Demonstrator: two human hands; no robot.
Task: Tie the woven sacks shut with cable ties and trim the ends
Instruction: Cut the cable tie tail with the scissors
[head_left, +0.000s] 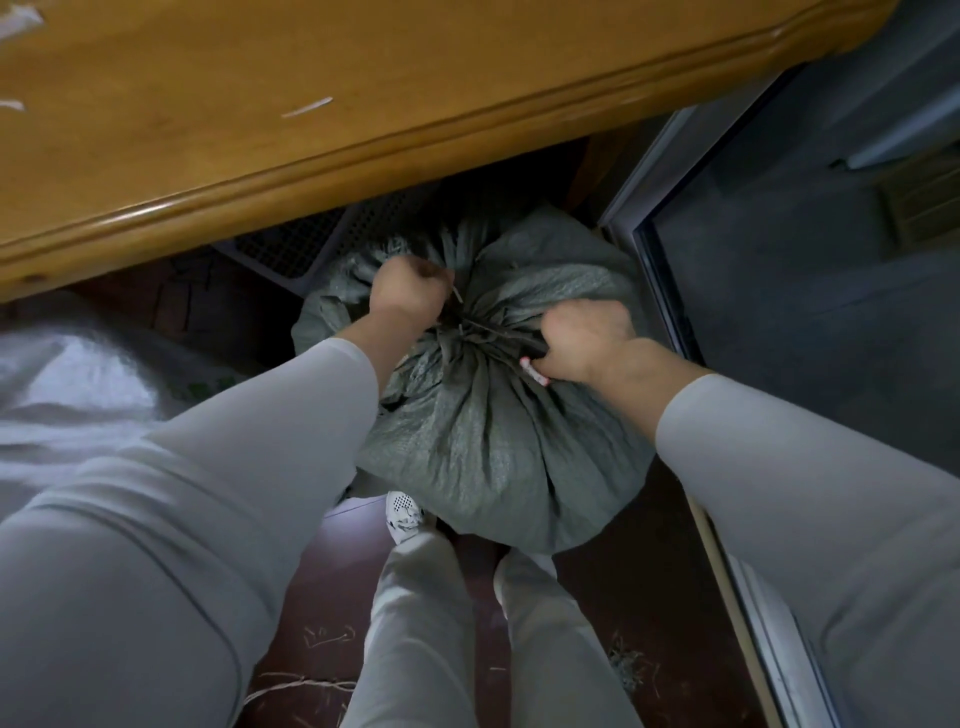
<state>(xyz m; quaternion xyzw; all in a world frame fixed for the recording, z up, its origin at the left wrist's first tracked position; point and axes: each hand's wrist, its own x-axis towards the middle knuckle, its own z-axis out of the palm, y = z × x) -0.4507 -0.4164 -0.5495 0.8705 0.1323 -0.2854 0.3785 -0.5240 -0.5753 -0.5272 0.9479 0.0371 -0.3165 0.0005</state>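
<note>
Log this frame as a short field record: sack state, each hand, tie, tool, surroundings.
sack: grey-green woven sack on the floor, mouth gathered into a bunched neck
left hand: left hand closed in a grip on the gathered fabric at the neck
right hand: right hand closed at the neck, holding a small object with a pink-white end; its type is unclear
tie: thin strip by the left hand, possibly the tie end; closure not clear
surroundings: wooden table edge above, pale offcuts on it
</note>
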